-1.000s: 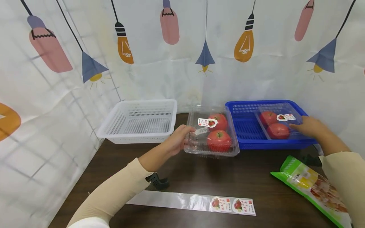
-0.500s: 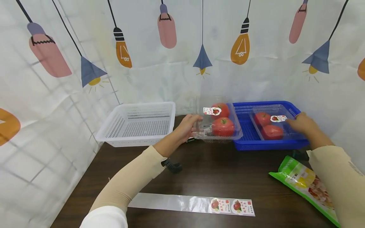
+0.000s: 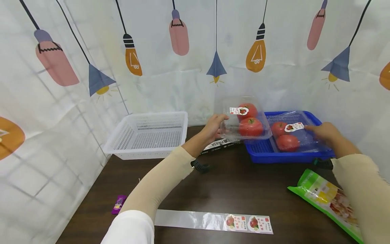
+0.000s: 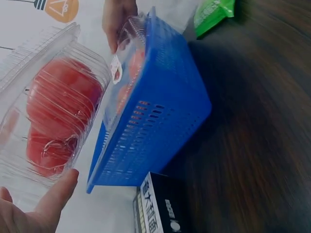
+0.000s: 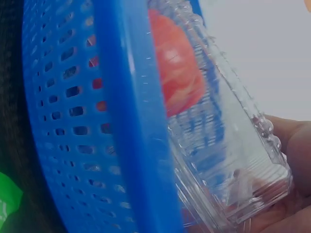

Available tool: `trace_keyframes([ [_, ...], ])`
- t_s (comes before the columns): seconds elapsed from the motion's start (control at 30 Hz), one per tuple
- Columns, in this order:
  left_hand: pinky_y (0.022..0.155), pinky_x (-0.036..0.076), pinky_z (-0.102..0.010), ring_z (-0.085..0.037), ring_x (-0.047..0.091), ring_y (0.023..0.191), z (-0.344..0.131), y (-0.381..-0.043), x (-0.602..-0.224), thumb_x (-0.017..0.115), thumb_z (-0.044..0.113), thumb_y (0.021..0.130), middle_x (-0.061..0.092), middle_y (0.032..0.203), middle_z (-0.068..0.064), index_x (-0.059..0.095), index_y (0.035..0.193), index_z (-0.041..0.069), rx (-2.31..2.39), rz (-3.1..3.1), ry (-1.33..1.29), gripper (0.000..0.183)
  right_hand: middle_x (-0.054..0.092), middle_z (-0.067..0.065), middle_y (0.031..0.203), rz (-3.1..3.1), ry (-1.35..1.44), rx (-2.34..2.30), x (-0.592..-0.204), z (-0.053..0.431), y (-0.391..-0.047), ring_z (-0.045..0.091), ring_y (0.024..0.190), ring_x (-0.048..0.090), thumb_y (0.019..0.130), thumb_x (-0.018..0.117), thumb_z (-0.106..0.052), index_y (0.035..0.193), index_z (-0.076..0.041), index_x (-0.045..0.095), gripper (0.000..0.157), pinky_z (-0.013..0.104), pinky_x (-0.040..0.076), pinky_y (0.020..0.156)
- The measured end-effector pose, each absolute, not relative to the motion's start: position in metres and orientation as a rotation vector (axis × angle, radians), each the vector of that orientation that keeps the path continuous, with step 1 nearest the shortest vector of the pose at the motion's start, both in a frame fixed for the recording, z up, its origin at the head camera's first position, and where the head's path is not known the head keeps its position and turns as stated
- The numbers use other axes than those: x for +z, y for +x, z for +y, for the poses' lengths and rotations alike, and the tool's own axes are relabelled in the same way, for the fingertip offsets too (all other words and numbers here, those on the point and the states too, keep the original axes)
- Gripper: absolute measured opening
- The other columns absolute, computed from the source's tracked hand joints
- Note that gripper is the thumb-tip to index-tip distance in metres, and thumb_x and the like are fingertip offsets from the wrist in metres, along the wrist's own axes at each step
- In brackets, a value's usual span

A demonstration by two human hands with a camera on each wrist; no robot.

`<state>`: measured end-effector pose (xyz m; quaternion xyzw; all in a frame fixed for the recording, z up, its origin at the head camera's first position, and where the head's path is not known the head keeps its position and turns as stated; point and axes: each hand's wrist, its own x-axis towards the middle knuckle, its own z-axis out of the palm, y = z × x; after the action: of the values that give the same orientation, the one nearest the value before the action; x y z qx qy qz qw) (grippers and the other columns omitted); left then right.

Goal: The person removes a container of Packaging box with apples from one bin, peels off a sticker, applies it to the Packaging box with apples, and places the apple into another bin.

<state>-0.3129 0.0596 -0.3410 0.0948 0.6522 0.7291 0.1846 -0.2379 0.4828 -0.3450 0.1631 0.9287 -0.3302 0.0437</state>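
Observation:
My left hand (image 3: 212, 128) grips the left end of a clear plastic box (image 3: 233, 122), which holds two tomatoes (image 3: 251, 126) and bears a white sticker (image 3: 239, 111). This box is raised and overlaps the left end of the blue basket (image 3: 289, 157) in the head view; from the left wrist it hangs beside the basket rim. A second clear box (image 3: 307, 140) with two tomatoes (image 3: 287, 143) and a sticker (image 3: 294, 127) lies tilted in the basket. My right hand (image 3: 327, 135) holds its right end, fingers round the corner in the right wrist view.
A white basket (image 3: 146, 154) stands at the back left. Behind my left hand lies a black-and-white pasta box (image 3: 217, 145). In front are a sticker strip (image 3: 195, 220), a purple packet (image 3: 118, 204) and a green food bag (image 3: 330, 200). A printed curtain (image 3: 182, 84) closes off the back.
My left hand has carried its box up and to the right, towards the blue basket, uncovering the pasta box. My right hand stays on the other box, which has shifted slightly left.

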Motion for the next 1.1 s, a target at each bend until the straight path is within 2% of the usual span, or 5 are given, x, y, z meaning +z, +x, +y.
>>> trace_keyframes([
  [0.2, 0.048, 0.049, -0.028, -0.029, 0.066, 0.076, 0.078, -0.322, -0.341, 0.065, 0.037, 0.084, 0.039, 0.133, -0.009, 0.047, 0.115, 0.009, 2.115, 1.836, 0.265, 0.045, 0.056, 0.038, 0.105, 2.792, 0.384, -1.257, -0.333, 0.485, -0.231, 0.022, 0.075, 0.064, 0.097, 0.046, -0.054, 0.128, 0.031, 0.027, 0.093, 0.044, 0.057, 0.069],
  [0.37, 0.063, 0.057, -0.042, -0.043, 0.060, 0.098, 0.089, -0.324, -0.343, 0.066, 0.035, 0.083, 0.034, 0.141, -0.012, 0.043, 0.125, 0.008, 2.121, 1.808, 0.238, 0.055, 0.066, 0.010, 0.091, 2.652, 0.356, -1.579, -0.329, 0.484, -0.229, 0.011, 0.077, 0.066, 0.099, 0.051, -0.044, 0.128, 0.025, 0.033, 0.077, 0.043, 0.056, 0.075],
  [0.6, 0.073, 0.055, -0.050, -0.046, 0.058, 0.105, 0.101, -0.322, -0.352, 0.065, 0.035, 0.085, 0.033, 0.142, -0.010, 0.039, 0.137, 0.009, 2.109, 1.746, 0.193, 0.064, 0.064, -0.010, 0.082, 2.356, 0.346, -1.860, -0.315, 0.489, -0.226, 0.008, 0.075, 0.066, 0.098, 0.058, -0.036, 0.086, -0.021, 0.063, 0.019, 0.039, 0.057, 0.072],
  [0.83, 0.075, 0.055, -0.052, -0.045, 0.064, 0.096, 0.114, -0.320, -0.355, 0.069, 0.040, 0.083, 0.048, 0.123, -0.019, 0.044, 0.120, 0.013, 2.103, 1.692, 0.187, 0.052, 0.066, -0.008, 0.082, 2.243, 0.315, -1.932, -0.309, 0.504, -0.225, 0.014, 0.075, 0.070, 0.100, 0.055, -0.033, 0.081, -0.027, 0.065, 0.022, 0.041, 0.058, 0.069],
  [1.1, 0.079, 0.054, -0.044, -0.018, 0.060, 0.075, 0.125, -0.318, -0.350, 0.073, 0.051, 0.079, 0.057, 0.090, -0.003, 0.053, 0.118, 0.007, 1.992, 1.901, 0.252, 0.062, 0.069, -0.003, 0.075, 2.262, 0.380, -1.917, -0.299, 0.521, -0.228, 0.015, 0.072, 0.070, 0.099, 0.056, -0.035, 0.077, -0.017, 0.066, 0.029, 0.040, 0.058, 0.067],
])
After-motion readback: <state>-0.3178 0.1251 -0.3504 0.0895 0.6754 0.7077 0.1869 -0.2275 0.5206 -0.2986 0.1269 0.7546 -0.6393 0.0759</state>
